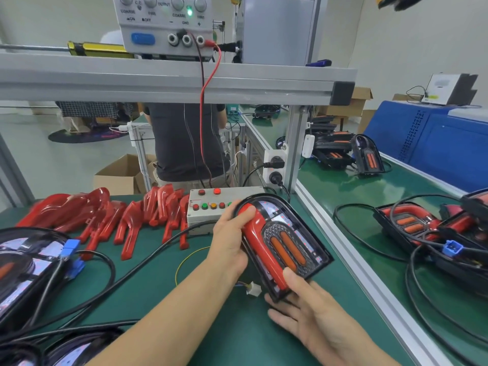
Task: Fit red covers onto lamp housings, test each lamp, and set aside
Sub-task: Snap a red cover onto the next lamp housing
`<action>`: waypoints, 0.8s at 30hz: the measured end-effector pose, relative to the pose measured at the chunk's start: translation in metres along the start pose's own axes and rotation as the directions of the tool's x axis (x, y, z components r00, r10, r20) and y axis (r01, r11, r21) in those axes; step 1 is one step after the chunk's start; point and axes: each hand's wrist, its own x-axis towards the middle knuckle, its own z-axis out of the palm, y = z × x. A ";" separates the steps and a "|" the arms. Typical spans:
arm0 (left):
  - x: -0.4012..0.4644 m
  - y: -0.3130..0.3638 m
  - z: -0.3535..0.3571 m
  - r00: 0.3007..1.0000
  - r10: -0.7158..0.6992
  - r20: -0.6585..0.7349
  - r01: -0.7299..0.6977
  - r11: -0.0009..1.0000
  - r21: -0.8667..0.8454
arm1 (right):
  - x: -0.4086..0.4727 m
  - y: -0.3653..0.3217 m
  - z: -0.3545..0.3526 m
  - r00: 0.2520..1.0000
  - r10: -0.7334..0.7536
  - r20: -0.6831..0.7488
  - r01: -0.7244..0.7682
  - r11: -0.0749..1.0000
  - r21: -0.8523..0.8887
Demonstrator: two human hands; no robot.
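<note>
A black lamp housing (pixel 303 233) with two orange strips is held above the green table (pixel 232 334). A red cover (pixel 260 241) lies along its left side. My left hand (pixel 232 241) grips the housing's left edge, thumb pressing on the cover's top. My right hand (pixel 317 310) holds the housing's near end from below, thumb on the cover's lower tip. Several loose red covers (pixel 111 215) lie in a row at the table's back left. A grey test box (pixel 211 207) with coloured buttons stands just behind the held lamp.
Black lamp housings (pixel 23 270) with a blue connector (pixel 71 249) and black cables crowd the left. Finished lamps (pixel 422 228) lie on the right table beyond an aluminium rail (pixel 351 257). A power supply (pixel 166 25) sits on the overhead shelf. A person stands behind the bench.
</note>
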 end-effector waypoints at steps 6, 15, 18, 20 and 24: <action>-0.010 -0.001 0.000 0.998 0.015 0.062 -0.017 0.999 0.030 | 0.006 0.005 0.004 0.995 -0.101 -0.012 0.101 0.994 0.049; -0.012 -0.002 -0.002 0.998 -0.013 0.067 0.008 0.998 0.067 | 0.005 0.009 0.002 0.986 -0.168 -0.016 0.168 0.985 -0.035; -0.011 -0.006 -0.001 0.999 -0.020 0.042 0.017 0.997 0.072 | 0.004 0.012 0.002 0.981 -0.181 -0.068 0.176 0.982 -0.068; -0.010 -0.011 -0.002 0.999 -0.043 0.026 0.041 0.997 0.071 | 0.004 0.015 0.002 0.982 -0.165 -0.096 0.159 0.985 -0.067; -0.005 -0.014 -0.002 0.992 -0.104 0.065 0.092 0.981 0.171 | 0.004 0.018 0.000 0.975 -0.120 -0.186 0.124 0.992 0.006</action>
